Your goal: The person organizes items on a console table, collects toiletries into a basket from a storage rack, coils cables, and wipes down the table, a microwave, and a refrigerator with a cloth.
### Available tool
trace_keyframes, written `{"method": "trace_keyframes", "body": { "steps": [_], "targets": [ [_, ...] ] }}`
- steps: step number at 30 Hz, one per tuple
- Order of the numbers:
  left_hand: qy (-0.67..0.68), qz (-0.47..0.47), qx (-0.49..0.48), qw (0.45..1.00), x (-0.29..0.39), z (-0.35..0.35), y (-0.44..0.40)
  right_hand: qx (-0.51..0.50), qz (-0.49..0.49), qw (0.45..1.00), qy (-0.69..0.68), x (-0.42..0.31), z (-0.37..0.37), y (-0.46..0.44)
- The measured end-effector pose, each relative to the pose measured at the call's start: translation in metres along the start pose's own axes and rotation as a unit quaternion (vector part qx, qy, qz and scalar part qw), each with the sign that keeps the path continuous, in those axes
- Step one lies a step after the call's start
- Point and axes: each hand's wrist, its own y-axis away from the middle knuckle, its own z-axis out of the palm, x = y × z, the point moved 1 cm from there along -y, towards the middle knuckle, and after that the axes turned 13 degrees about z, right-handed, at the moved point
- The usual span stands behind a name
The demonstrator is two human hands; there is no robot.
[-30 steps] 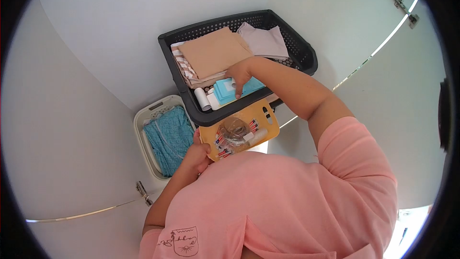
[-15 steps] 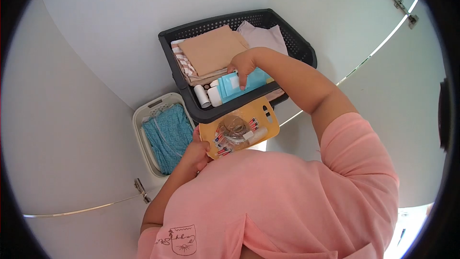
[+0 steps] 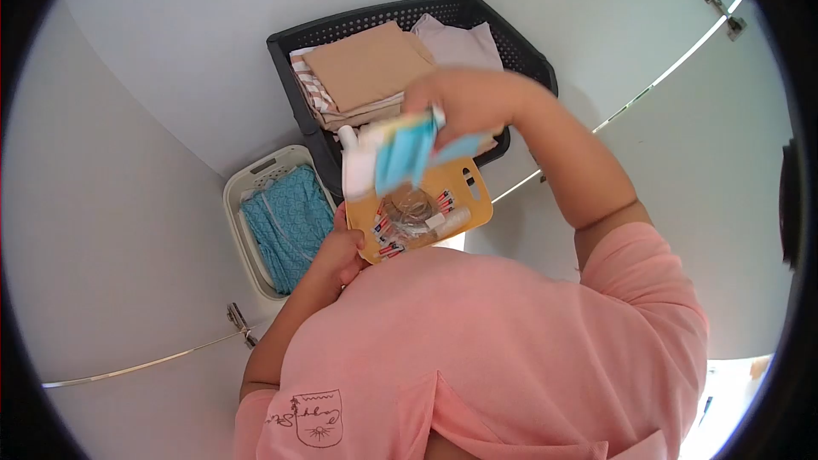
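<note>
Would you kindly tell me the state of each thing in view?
Right hand: closed around blue items
Blue items: held, blurred
Left hand: gripping yellow tray
Yellow tray: held, loaded
Black basket: open, loaded
Tan cloth: folded
Pale cloth: folded
White basket: open, loaded
Blue cloth: folded

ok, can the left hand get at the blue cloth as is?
Probably not: the left hand grips the yellow tray, though the pale basket holding the blue cloth is open on top.

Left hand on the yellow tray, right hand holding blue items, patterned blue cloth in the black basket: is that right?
No: the head view shows the patterned blue cloth in the off-white basket, not the black basket. Your left hand is on the yellow tray, and your right hand holds blue items.
</note>
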Motion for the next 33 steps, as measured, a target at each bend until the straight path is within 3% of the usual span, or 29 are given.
{"method": "trace_keyframes", "body": {
  "steps": [2, 5, 7, 8, 15, 17, 18, 20, 23, 27, 29, 33],
  "targets": [
    [0.014, -0.016, 0.020, 1.000, 0.007, 0.011, 0.001, -0.097, 0.008, 0.995, 0.025, -0.018, 0.028, 0.018],
    [0.050, -0.010, 0.028, 0.998, 0.002, 0.010, 0.002, -0.093, 0.020, 0.993, 0.070, -0.020, 0.080, 0.023],
    [-0.006, -0.006, 0.026, 1.000, 0.001, 0.009, 0.002, -0.007, 0.102, 0.985, 0.140, -0.009, 0.115, 0.019],
    [-0.008, -0.010, 0.028, 1.000, 0.000, 0.006, 0.001, 0.032, 0.067, 0.980, 0.183, -0.003, 0.131, 0.019],
    [-0.005, -0.033, -0.011, 0.999, 0.001, 0.007, 0.004, 0.060, 0.147, 0.977, 0.142, 0.008, 0.167, 0.016],
    [-0.002, -0.031, -0.009, 0.999, 0.000, 0.005, 0.003, 0.170, 0.071, 0.975, 0.122, 0.022, 0.183, 0.012],
    [0.018, -0.032, -0.017, 0.999, -0.002, 0.001, 0.002, 0.168, 0.073, 0.976, 0.120, 0.031, 0.192, 0.011],
    [0.040, -0.034, -0.024, 0.998, -0.005, -0.002, 0.001, 0.301, -0.066, 0.946, 0.100, 0.048, 0.202, 0.014],
    [0.043, -0.030, -0.013, 0.999, -0.008, -0.003, 0.003, 0.369, -0.076, 0.923, 0.081, 0.057, 0.209, 0.016],
    [0.029, -0.029, 0.005, 0.999, -0.002, 0.002, 0.009, 0.370, -0.071, 0.925, 0.042, 0.032, 0.208, 0.032],
    [0.028, -0.027, -0.001, 0.999, -0.004, 0.000, 0.009, 0.290, -0.035, 0.956, -0.002, 0.014, 0.197, 0.042],
    [0.034, -0.023, 0.005, 0.999, -0.002, 0.003, 0.011, 0.351, -0.110, 0.930, -0.009, 0.003, 0.168, 0.042]
  ]
}}
